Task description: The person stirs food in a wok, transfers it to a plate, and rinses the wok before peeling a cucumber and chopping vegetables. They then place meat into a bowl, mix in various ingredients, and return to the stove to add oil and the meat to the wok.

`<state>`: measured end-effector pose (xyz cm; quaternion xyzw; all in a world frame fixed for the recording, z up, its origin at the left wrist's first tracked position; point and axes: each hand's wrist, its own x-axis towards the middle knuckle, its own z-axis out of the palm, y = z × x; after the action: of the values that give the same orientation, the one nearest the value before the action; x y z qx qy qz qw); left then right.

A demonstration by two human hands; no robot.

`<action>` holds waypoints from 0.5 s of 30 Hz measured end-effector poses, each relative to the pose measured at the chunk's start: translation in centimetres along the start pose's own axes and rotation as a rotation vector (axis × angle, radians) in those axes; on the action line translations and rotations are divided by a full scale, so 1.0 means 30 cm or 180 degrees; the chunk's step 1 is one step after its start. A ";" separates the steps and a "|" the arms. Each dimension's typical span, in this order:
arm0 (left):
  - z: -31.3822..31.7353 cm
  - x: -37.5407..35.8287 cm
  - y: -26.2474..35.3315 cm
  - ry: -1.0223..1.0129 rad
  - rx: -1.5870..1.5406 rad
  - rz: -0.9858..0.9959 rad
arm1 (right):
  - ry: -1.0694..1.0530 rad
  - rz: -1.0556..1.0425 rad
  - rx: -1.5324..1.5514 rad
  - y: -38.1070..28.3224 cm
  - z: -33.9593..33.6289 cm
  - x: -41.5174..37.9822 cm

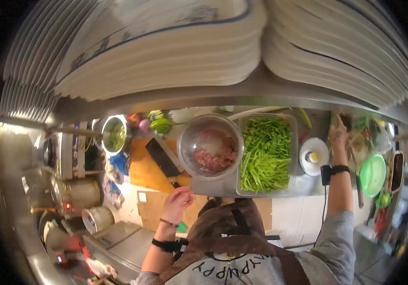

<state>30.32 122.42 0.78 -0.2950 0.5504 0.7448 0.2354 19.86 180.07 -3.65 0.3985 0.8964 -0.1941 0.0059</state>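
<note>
My left hand (179, 204) is in front of the counter's near edge, fingers loosely bent and holding nothing I can see. Just beyond it a cleaver (162, 156) with a dark blade lies on an orange cutting board (142, 168). My right hand (339, 134) reaches to the back right of the counter, fingers stretched out beside something dark green (332, 121). Between the hands stand a clear bowl of raw minced meat (215, 157) and a clear tub of chopped greens (266, 154). A white dish (313, 156) with a small yellow item sits left of my right forearm.
Stacks of white plates (166, 66) fill the shelf above the counter. A steel pot (114, 135) stands at the left, near green peppers (160, 122). On the right are a green basin (373, 175) and bagged vegetables (360, 137). A white bucket (97, 220) stands lower left.
</note>
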 end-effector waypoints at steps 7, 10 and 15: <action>0.093 0.249 -0.106 0.0195 -0.0897 -0.0116 | 0.1034 -0.1910 0.0418 -0.017 0.109 -0.251; 0.132 0.244 -0.027 -0.0187 -0.1015 -0.0029 | 0.0687 -0.2022 0.0560 -0.142 0.074 -0.497; -0.020 0.133 0.049 -0.0462 -0.1039 0.0271 | 0.0339 -0.1931 0.1558 -0.218 0.131 -0.777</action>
<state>26.57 121.53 -1.14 -0.2512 0.4157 0.8528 0.1917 30.51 158.09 -1.19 0.1145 0.8998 -0.3740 -0.1935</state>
